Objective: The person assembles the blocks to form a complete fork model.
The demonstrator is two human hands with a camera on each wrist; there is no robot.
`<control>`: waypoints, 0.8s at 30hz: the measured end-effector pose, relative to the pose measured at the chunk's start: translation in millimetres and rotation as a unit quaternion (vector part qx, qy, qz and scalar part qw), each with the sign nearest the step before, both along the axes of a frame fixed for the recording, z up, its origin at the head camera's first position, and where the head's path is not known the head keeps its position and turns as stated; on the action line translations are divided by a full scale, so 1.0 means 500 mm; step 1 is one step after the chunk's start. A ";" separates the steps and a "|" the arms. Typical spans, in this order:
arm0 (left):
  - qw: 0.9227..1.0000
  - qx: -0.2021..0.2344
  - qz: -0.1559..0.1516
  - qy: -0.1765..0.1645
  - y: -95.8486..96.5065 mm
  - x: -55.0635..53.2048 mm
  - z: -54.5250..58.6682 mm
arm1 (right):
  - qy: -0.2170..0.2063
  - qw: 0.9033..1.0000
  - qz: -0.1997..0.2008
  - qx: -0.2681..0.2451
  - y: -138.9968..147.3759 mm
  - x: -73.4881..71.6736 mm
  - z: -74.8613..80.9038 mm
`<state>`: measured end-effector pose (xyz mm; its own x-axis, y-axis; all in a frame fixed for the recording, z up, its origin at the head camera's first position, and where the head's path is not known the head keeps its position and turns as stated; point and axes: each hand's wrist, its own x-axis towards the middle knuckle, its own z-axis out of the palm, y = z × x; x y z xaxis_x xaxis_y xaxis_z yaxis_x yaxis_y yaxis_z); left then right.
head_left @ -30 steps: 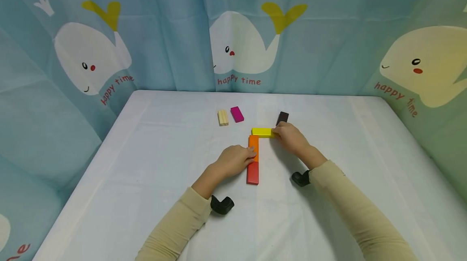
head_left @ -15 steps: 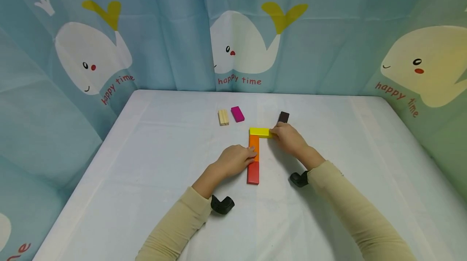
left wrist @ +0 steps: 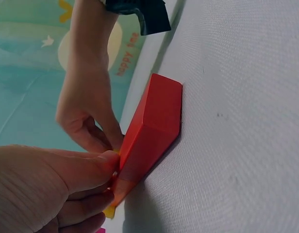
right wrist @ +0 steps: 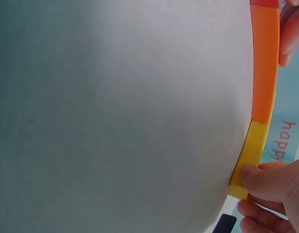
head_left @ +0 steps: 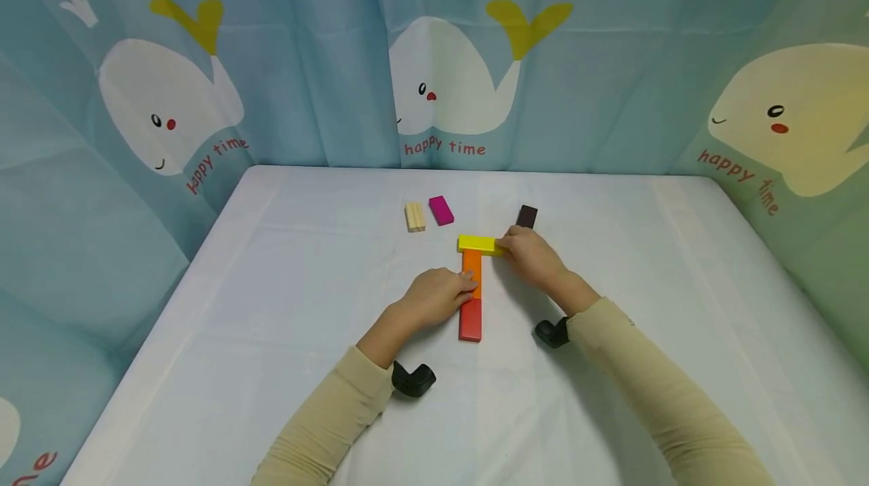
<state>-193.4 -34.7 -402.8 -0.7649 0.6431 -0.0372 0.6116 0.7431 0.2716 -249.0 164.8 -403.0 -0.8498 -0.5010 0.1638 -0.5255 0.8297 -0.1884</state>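
A yellow block (head_left: 475, 244) lies crosswise against the far end of an orange block (head_left: 472, 261), sticking out to both sides of it. My right hand (head_left: 536, 256) pinches the yellow block's right end, thumb on its near side in the right wrist view. In line with the orange block, a red block (head_left: 470, 321) meets its near end. My left hand (head_left: 436, 297) holds the orange block from the left, with thumb and fingers at its sides. That grip partly hides the orange block in the left wrist view, where the red block (left wrist: 152, 116) stands out in front.
Behind the yellow block lie a plain wood block (head_left: 415, 217) and a magenta block (head_left: 441, 210). A dark brown block (head_left: 526, 216) sits just beyond my right hand. The white-covered table (head_left: 305, 229) ends at a blue whale-print curtain (head_left: 305, 71).
My right hand has slid the yellow block leftward along the orange block's far end, from its right side to overhanging on the left. The left hand, orange and red blocks stay put.
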 end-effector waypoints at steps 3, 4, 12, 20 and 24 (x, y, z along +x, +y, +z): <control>1.000 0.003 0.000 -0.001 0.000 -0.001 0.000 | 0.001 1.000 0.003 0.004 -0.003 0.000 0.001; 1.000 0.003 -0.001 -0.001 0.000 -0.001 0.000 | 0.001 1.000 0.002 0.005 -0.004 0.000 0.001; 1.000 0.005 -0.001 0.002 -0.003 0.001 0.000 | -0.003 1.000 0.001 -0.004 -0.016 -0.002 -0.004; 1.000 -0.003 -0.001 0.002 -0.003 0.000 0.000 | -0.007 1.000 -0.001 -0.009 -0.026 0.001 0.003; 1.000 -0.005 0.000 0.000 -0.002 -0.001 0.000 | -0.008 1.000 0.000 -0.011 -0.029 -0.002 0.001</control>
<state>-193.7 -35.8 -403.0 -0.7653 0.6422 -0.0435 0.6111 0.7462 0.2639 -249.8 150.2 -402.3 -0.8524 -0.4978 0.1601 -0.5223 0.8252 -0.2152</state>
